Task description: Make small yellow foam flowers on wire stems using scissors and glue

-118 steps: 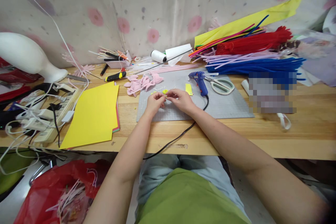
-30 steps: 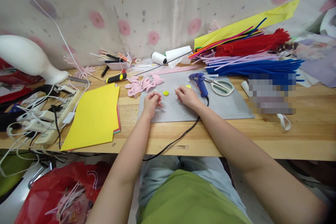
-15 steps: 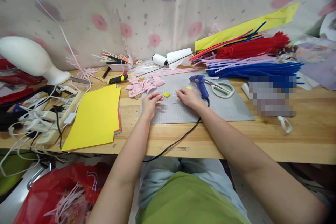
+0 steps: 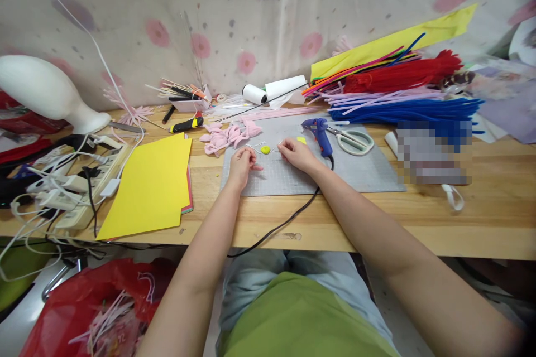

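Observation:
A small, round yellow piece (image 4: 265, 150) is between my two hands, over the grey cutting mat (image 4: 288, 178). Thin white thread (image 4: 273, 150) runs from it toward both sides. My left hand (image 4: 243, 163) pinches the thread on the left, with one finger sticking out toward the right. On the other side my right hand (image 4: 292, 152) has its thumb and fingertips closed on the thread's right part. Pink fuzzy shapes (image 4: 228, 136) lie just behind my left hand. A small yellow scrap (image 4: 301, 140) rests by my right hand.
A blue glue gun (image 4: 320, 136) and scissors (image 4: 355, 142) lie on the mat's right. Its black cord (image 4: 288, 222) crosses to the table's front edge. Yellow sheets (image 4: 146, 189), a power strip (image 4: 90, 192) and a cutter (image 4: 186, 125) are left. Pipe-cleaner bundles (image 4: 406, 109) lie back right.
My left hand has turned slightly and its fingers have curled more, leaving one finger pointing out. My right hand has shifted a little to the left. The yellow scrap shows more.

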A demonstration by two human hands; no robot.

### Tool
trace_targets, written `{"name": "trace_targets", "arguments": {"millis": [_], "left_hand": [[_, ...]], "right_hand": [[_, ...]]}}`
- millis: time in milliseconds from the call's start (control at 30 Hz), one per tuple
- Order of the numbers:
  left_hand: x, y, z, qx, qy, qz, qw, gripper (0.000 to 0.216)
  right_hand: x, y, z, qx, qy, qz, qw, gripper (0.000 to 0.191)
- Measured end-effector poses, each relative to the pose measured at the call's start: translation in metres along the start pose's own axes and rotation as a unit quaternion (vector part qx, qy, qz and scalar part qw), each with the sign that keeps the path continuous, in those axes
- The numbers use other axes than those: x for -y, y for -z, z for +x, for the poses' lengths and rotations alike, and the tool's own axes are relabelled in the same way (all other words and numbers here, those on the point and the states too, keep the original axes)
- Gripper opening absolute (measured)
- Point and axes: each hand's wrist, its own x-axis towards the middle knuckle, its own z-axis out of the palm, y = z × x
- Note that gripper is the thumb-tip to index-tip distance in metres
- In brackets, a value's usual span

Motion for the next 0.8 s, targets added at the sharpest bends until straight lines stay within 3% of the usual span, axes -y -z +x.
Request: {"name": "trace_targets", "arguments": {"millis": [200, 367, 533, 633, 800], "left_hand": [[-0.001, -0.002, -0.002, -0.008, 0.003, 0.007, 1.0, 0.018], [0.006, -0.016, -0.001, -0.013, -0.031, 0.055, 0.998, 0.029], [0.011, -0.035, -0.001, 0.097, 0.0, 0.072, 0.993, 0.037], [0.012, -0.034, 0.0, 0.093, 0.011, 0.086, 0.992, 0.026], [0.015, -0.027, 0.0, 0.058, -0.036, 0.13, 0.989, 0.022]], "right_hand": [[0.005, 0.004, -0.002, 0.004, -0.055, 0.009, 0.998, 0.044], [0.002, 0.001, -0.001, 0.04, -0.027, 0.107, 0.993, 0.04], [0.003, -0.001, -0.003, 0.088, -0.006, 0.191, 0.978, 0.035], [0.002, 0.0, -0.002, 0.067, 0.004, 0.175, 0.982, 0.032], [0.0, -0.001, 0.001, 0.0, -0.029, 0.103, 0.994, 0.044]]}}
